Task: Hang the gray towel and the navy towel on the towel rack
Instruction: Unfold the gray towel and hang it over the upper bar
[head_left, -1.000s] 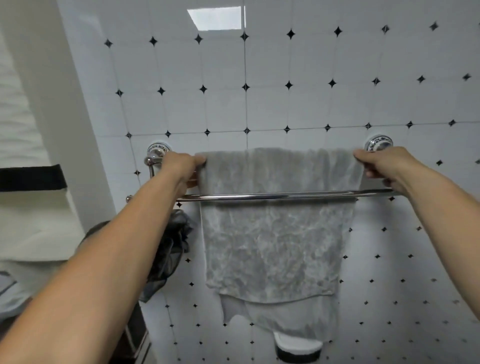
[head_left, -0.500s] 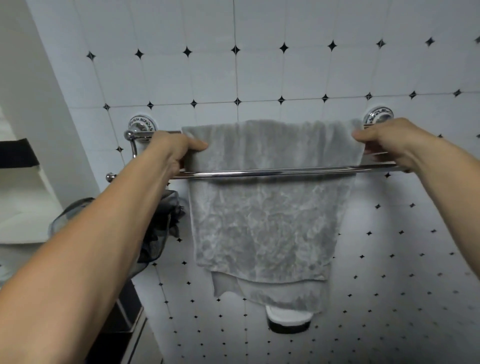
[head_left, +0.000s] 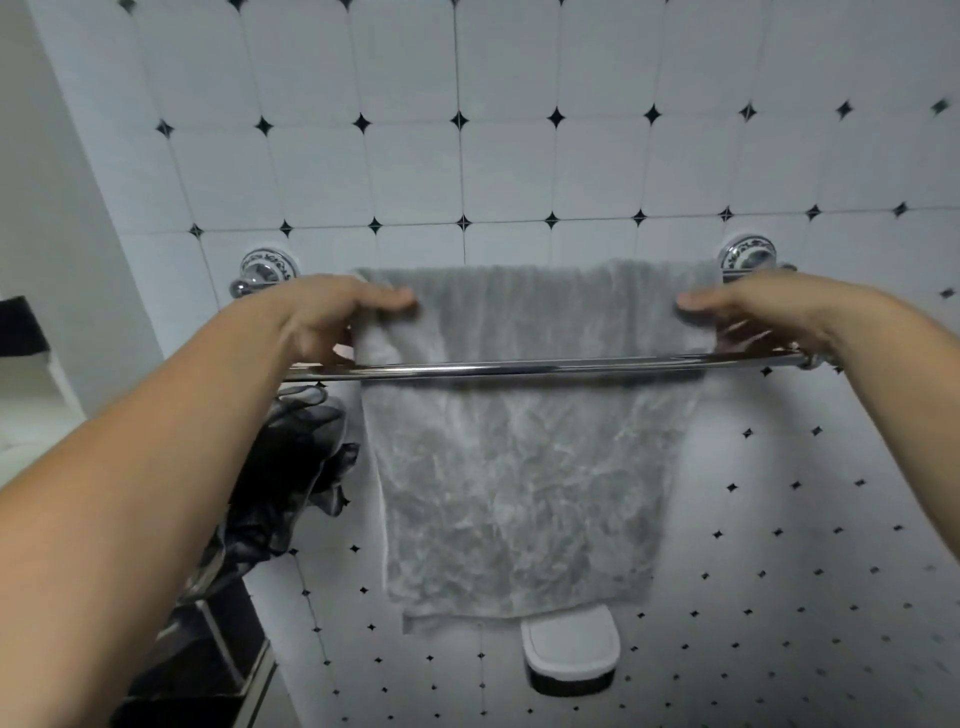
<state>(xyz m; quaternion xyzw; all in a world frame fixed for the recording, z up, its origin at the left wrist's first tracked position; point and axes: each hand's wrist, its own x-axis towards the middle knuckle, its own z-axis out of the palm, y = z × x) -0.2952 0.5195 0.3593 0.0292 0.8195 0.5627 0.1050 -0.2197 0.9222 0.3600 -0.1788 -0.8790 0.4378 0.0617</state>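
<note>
Towel (head_left: 524, 467) over rear rack (head_left: 519, 370) bar, behind front bar.

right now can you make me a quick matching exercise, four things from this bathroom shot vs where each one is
Things:
1. gray towel
2. left hand
3. right hand
4. white holder

Places:
A. on the wall below the towel's bottom edge
B. at the towel's top right corner
C. draped over the rack's back bar, hanging behind the front bar
D. at the towel's top left corner

Pairs: 1-C, 2-D, 3-B, 4-A
</note>
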